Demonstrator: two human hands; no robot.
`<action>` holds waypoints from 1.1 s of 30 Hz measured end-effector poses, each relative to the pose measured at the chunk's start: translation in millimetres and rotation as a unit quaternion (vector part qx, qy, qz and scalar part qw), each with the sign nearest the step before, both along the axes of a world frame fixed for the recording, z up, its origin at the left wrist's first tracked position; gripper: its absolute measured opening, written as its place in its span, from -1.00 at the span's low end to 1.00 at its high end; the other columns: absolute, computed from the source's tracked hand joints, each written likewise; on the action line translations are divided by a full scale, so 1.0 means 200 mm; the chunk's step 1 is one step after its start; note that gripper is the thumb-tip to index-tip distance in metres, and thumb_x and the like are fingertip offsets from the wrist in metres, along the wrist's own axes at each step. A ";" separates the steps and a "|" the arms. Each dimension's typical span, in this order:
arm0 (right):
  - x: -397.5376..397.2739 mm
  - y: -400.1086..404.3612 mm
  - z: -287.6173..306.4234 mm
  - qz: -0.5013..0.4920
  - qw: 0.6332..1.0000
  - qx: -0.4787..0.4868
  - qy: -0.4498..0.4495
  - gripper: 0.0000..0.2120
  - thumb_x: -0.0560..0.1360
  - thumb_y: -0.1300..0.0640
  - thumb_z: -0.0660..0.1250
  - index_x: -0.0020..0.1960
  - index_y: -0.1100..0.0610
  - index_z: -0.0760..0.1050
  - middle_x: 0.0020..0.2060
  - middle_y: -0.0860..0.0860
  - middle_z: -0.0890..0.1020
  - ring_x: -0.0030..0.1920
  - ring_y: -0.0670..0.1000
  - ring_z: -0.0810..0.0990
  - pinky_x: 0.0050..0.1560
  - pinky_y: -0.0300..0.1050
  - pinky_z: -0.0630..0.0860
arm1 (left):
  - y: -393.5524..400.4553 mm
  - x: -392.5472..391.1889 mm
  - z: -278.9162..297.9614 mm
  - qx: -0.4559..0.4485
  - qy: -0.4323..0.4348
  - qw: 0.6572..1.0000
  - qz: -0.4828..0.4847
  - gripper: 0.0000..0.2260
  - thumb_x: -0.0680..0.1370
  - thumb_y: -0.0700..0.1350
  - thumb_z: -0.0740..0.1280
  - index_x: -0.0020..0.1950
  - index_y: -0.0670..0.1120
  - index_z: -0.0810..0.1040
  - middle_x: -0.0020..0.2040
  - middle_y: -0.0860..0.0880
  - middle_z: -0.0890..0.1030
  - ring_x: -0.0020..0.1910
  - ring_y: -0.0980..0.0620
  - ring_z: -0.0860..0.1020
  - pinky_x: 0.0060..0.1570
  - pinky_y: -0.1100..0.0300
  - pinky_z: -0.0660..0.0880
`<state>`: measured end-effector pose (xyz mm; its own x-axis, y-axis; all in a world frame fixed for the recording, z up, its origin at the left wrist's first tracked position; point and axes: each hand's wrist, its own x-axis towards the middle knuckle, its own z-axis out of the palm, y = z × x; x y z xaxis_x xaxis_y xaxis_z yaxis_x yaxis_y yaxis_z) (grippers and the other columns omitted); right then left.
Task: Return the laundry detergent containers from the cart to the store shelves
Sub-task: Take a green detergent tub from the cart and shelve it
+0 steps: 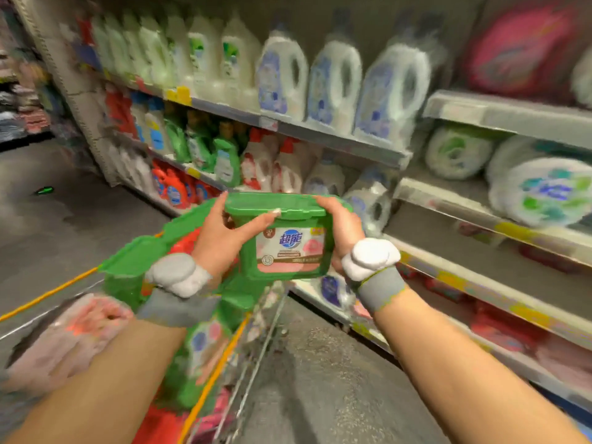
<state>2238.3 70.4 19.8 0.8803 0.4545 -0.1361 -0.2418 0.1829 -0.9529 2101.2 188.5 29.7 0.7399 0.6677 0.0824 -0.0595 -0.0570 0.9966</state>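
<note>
Both arms outstretched, left hand (224, 238) and right hand (342, 229) clasp green detergent box (288, 245).

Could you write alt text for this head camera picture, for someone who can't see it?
Two bare hands, left hand and right hand, hold a green detergent box above a shopping cart, facing blurry store shelves of detergent bottles.

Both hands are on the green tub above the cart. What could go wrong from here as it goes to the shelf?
1. The left hand and right hand hold the green tub by its ends, up near the lid; it could slip and drop into the cart.
2. The shelves are packed with bottles, so pushing the tub in may topple one.
</note>
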 end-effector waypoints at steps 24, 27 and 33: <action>0.70 -1.44 -0.61 -0.206 0.975 -0.019 0.076 -0.39 0.18 -0.09 0.50 0.19 0.06 0.55 0.04 0.08 0.70 0.06 0.14 0.67 0.20 0.25 0.53 | -1.18 1.13 -0.54 -0.152 0.086 0.948 -0.264 -0.81 0.55 -0.18 0.33 0.16 -0.04 0.56 0.03 0.00 0.70 -0.05 0.13 0.67 -0.19 0.34 0.56; 0.81 -1.44 -0.66 -0.218 0.973 -0.011 0.069 -0.48 0.30 0.01 0.48 0.24 0.09 0.52 0.07 0.10 0.69 0.09 0.16 0.66 0.19 0.23 0.53 | -1.15 1.28 -0.61 -0.147 0.081 0.947 -0.273 -0.79 0.54 -0.19 0.36 0.17 -0.05 0.54 0.06 -0.01 0.69 0.01 0.10 0.65 -0.14 0.33 0.56; 1.03 -1.44 -0.83 -0.231 0.972 -0.027 0.027 -0.38 0.25 -0.08 0.48 0.28 0.04 0.49 0.11 0.02 0.67 0.16 0.08 0.63 0.19 0.06 0.53 | -1.08 1.61 -0.82 -0.125 0.079 0.945 -0.293 -0.55 0.41 -0.03 0.44 0.28 0.00 0.50 0.15 0.02 0.67 0.16 0.04 0.61 0.12 0.12 0.48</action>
